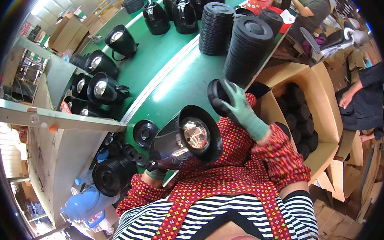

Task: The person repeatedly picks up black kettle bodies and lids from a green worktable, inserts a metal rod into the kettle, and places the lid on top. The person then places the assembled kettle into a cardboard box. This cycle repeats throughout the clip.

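Note:
A glossy black jug (165, 142) is tilted in front of me, its wide open end facing up and showing a silvery mirrored inside. My left hand (156, 173), in a green-grey glove, is closed at the jug's lower left side; most of its fingers are hidden behind the jug. In a pale green glove, my right hand (242, 109) grips a round black lid (216, 97) by its edge, to the right of the jug's opening and apart from it. One black ridged disc (144, 133) lies on the green surface left of the jug.
Tall stacks of black discs (249, 40) and several black jugs (155, 18) stand on the green worktop (173, 73). More jugs (103, 88) lie at left by a metal frame (54, 117). At right, an open cardboard box (328, 109) holds black round parts. Two other people are at right.

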{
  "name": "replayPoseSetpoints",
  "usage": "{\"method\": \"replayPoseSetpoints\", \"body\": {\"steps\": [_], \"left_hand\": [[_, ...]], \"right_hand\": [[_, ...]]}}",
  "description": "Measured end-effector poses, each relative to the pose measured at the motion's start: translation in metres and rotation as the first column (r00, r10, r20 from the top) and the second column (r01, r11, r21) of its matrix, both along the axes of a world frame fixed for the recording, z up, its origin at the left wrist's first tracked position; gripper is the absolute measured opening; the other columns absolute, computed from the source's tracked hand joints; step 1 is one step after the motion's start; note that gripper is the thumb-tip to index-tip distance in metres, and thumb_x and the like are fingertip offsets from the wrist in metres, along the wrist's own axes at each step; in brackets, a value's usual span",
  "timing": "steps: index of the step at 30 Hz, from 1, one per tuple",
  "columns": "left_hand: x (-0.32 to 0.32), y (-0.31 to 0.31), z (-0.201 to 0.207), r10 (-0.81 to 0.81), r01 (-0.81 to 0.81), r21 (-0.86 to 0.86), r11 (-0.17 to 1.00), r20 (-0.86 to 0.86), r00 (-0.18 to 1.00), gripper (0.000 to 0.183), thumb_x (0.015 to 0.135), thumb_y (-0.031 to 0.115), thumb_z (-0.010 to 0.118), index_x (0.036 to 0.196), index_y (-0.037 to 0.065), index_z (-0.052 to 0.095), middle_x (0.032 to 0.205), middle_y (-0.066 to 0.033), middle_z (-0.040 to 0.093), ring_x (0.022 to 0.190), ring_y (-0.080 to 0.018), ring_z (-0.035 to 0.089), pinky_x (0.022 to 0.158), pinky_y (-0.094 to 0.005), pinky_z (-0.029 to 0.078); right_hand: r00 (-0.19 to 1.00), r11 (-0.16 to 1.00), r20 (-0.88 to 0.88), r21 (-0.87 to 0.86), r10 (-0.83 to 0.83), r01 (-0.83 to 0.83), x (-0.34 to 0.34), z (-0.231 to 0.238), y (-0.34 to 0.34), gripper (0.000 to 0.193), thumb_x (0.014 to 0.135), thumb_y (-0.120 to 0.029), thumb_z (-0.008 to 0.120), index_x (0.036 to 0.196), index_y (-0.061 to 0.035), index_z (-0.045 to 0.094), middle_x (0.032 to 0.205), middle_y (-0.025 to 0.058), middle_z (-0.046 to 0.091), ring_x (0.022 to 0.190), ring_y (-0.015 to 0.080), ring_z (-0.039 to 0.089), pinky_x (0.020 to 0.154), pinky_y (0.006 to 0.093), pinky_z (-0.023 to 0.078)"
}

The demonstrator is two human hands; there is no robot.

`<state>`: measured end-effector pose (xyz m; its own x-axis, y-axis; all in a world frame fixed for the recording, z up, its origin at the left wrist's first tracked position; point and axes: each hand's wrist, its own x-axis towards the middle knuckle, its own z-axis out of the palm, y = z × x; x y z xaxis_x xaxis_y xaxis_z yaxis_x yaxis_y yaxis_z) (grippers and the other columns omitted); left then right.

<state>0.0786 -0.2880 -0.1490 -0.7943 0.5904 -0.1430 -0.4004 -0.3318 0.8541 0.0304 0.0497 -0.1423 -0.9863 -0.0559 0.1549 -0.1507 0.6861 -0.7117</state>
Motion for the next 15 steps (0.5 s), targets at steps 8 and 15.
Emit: {"method": "replayPoseSetpoints", "body": {"steps": [8, 15], "left_hand": [[-0.017, 0.084, -0.039, -0.402, 0.396, 0.127, 0.910, 0.030, 0.915, 0.048, 0.114, 0.024, 0.048, 0.156, 0.002, 0.043, 0.158, -0.0181, 0.050, 0.142, -0.0277, 0.053, 0.119, -0.0394, 0.046], [-0.016, 0.126, -0.038, -0.495, 0.462, 0.220, 0.859, 0.128, 0.859, 0.053, 0.105, 0.028, 0.060, 0.149, -0.001, 0.051, 0.154, -0.0215, 0.053, 0.134, -0.0308, 0.060, 0.114, -0.0407, 0.050]], "right_hand": [[0.984, 0.981, -0.173, -0.186, 0.029, -0.062, 0.137, 0.116, 0.020, 0.099, 0.092, -0.065, 0.068, 0.163, -0.0032, 0.038, 0.163, 0.0260, 0.038, 0.147, 0.0455, 0.038, 0.121, 0.0524, 0.030], [0.977, 0.944, -0.178, -0.327, -0.113, 0.049, 0.174, 0.119, 0.034, 0.098, 0.094, -0.068, 0.064, 0.162, -0.0025, 0.039, 0.163, 0.0250, 0.037, 0.150, 0.0428, 0.036, 0.122, 0.0525, 0.030]]}}
